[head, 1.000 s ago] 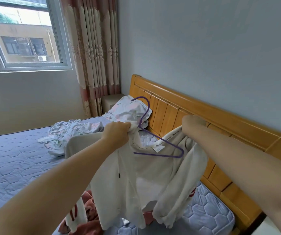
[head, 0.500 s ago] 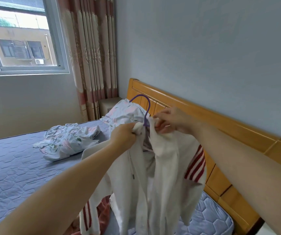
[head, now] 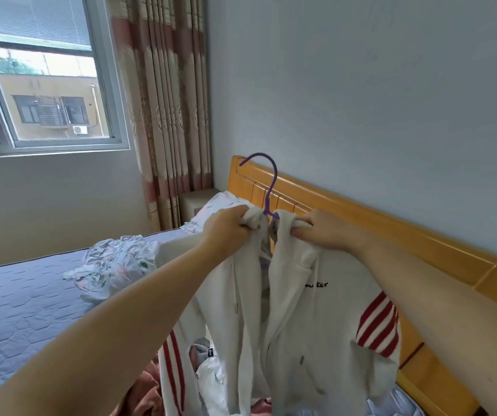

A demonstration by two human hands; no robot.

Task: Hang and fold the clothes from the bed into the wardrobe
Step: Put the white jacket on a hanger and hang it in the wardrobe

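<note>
**White hoodie held up on a purple hanger, centre of frame**

At the centre we see a white hoodie (head: 310, 310) with red stripes on its sleeves and small dark lettering on the chest. It hangs on a purple hanger (head: 273, 187) whose hook rises above the neck opening, in front of the wooden headboard (head: 391, 235). Most of the hanger's frame is hidden inside the fabric.

The left hand (head: 226, 228), reaching in from the lower left, is closed tight around a bunch of the neck fabric just left of the hook. The right hand (head: 324, 231), coming from the right edge, has its fingers curled over the fabric on the other side of the hook. We cannot tell whether either hand also touches the hanger wire.

The hoodie's body and sleeves hang down towards the bottom of the frame, over a pink garment (head: 145, 391) and other clothes lying on the bed (head: 22, 310).

On the blue quilted mattress, left of centre, lies a crumpled floral sheet (head: 115, 265). A floral pillow (head: 220, 204) rests against the headboard behind the left hand. At the upper left is a window (head: 46, 85), with a striped curtain (head: 166, 100) beside it.
</note>
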